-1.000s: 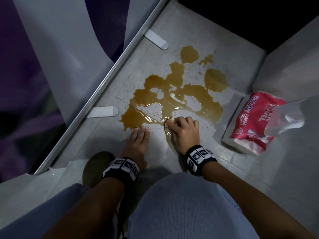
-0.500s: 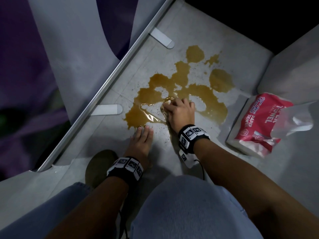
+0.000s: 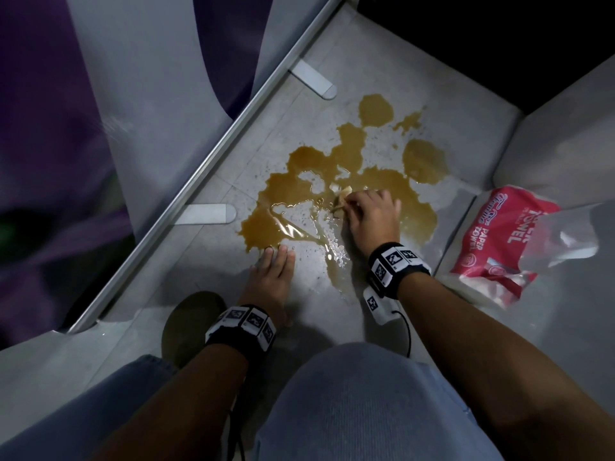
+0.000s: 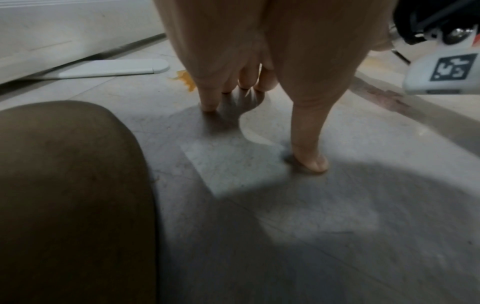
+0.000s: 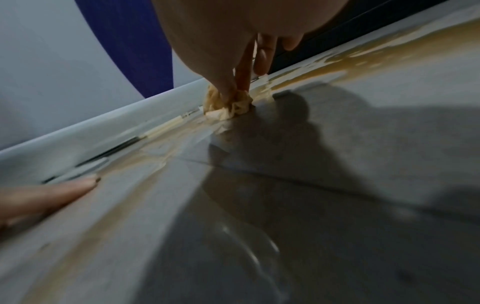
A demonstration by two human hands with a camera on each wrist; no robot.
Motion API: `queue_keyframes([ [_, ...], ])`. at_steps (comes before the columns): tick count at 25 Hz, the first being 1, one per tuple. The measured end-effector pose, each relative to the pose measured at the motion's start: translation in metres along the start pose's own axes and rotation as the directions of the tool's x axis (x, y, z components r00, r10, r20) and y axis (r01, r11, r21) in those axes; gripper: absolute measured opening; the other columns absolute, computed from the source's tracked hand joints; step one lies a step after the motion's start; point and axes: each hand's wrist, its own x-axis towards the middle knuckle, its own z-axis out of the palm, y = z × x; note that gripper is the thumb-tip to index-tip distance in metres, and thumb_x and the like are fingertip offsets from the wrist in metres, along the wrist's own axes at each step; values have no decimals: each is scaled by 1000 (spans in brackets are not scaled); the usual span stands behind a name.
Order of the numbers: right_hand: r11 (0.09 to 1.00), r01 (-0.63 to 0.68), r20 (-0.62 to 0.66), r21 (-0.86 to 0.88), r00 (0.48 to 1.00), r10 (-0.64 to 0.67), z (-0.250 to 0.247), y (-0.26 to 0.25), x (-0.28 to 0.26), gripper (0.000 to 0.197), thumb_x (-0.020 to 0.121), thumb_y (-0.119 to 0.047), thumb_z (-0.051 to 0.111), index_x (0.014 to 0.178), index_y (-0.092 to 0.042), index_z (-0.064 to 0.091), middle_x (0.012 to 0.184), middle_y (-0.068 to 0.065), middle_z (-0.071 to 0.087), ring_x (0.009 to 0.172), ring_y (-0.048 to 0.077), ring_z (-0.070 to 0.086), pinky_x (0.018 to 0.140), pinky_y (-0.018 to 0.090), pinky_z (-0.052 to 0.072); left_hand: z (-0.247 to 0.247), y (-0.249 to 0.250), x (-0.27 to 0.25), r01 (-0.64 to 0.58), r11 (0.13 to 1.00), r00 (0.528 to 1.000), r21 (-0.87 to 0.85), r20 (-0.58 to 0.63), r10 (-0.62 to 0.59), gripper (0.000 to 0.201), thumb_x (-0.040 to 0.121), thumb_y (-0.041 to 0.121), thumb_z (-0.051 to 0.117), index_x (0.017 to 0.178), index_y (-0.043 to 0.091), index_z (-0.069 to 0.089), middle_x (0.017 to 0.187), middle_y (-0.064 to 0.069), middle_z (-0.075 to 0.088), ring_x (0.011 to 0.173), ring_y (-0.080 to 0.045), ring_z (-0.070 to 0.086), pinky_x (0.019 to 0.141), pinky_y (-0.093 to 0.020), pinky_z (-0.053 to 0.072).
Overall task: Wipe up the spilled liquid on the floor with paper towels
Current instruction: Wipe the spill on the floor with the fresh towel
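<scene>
A brown liquid spill (image 3: 336, 181) spreads over the grey floor in the head view. My right hand (image 3: 372, 217) pinches a soaked, crumpled paper towel (image 3: 341, 197) and presses it into the middle of the puddle; in the right wrist view the wad (image 5: 228, 105) shows yellow-brown under my fingertips. My left hand (image 3: 274, 277) rests flat on dry floor at the near edge of the spill, fingers straight and holding nothing. The left wrist view shows its fingers (image 4: 207, 96) touching the tile.
A red paper towel pack (image 3: 499, 247) with torn clear plastic lies on the floor to the right. A white rail (image 3: 199, 188) with two white brackets runs diagonally at left. Grey walls close in on the right. My knees and a dark shoe (image 3: 189, 324) sit near.
My right hand has pushed the towel away from me, from the near edge of the puddle into its middle, leaving a wet smear behind. The left hand has stayed put.
</scene>
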Motion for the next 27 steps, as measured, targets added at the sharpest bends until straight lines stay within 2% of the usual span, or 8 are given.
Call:
queue_keyframes([
  [3,992,74,23,-100,997,-72,-1,-3,-5,28,95,-24,59,123,-27,64,104,-3,71,95,23,54,83,37,32,0,0,1,3,1000,1000,-1,16,-3,127,73,35,82,155,13,-12,163,-6,-19,149,-31,-17,122,-51,7],
  [7,962,129,57,-242,991,-119,0,-5,-3,30,91,-32,56,116,-27,70,108,2,65,98,27,52,82,39,35,0,0,2,5,1000,1000,-14,15,-4,128,72,33,84,155,12,-12,163,-7,-19,149,-32,-17,122,-51,5],
  [9,951,140,86,-275,989,-121,2,-8,-3,28,88,-28,60,113,-27,72,106,1,66,97,28,53,81,40,36,-1,1,2,11,1000,1000,-4,23,-11,127,74,33,82,155,13,-14,162,-6,-21,149,-31,-18,120,-48,2],
  [14,939,243,134,-242,967,-216,6,-26,-16,22,85,-25,67,106,-25,74,103,-2,68,94,27,54,80,40,34,-2,1,2,17,1000,1000,6,23,-17,125,76,33,81,155,14,-14,162,-5,-21,149,-30,-17,121,-47,4],
  [19,926,327,216,-189,934,-286,5,-32,-36,24,80,-24,69,103,-29,74,99,-7,67,92,23,52,78,38,31,4,-3,3,4,998,1000,58,-7,-3,123,77,43,77,155,12,-12,163,-7,-16,150,-31,-13,122,-47,8],
  [23,966,223,311,-133,935,-173,-14,-23,-40,21,86,-30,59,98,-31,76,95,-9,68,92,19,49,81,37,28,3,-1,-5,-34,997,998,63,-46,37,126,72,41,79,155,10,-10,163,-10,-16,150,-34,-11,121,-49,11],
  [25,991,126,382,-51,919,-98,-27,-18,-40,23,89,-32,57,102,-31,75,99,-9,70,94,17,48,85,36,27,-2,5,-11,-7,996,999,86,-41,11,125,75,42,75,154,13,-17,161,-6,-24,149,-31,-17,122,-49,10],
  [27,999,2,410,49,912,-21,-38,-14,-40,22,89,-30,59,103,-30,76,98,-9,73,96,17,51,94,35,33,-5,12,-13,24,992,999,123,-26,-21,116,82,39,68,153,15,-20,157,-2,-31,149,-29,-20,122,-50,6],
])
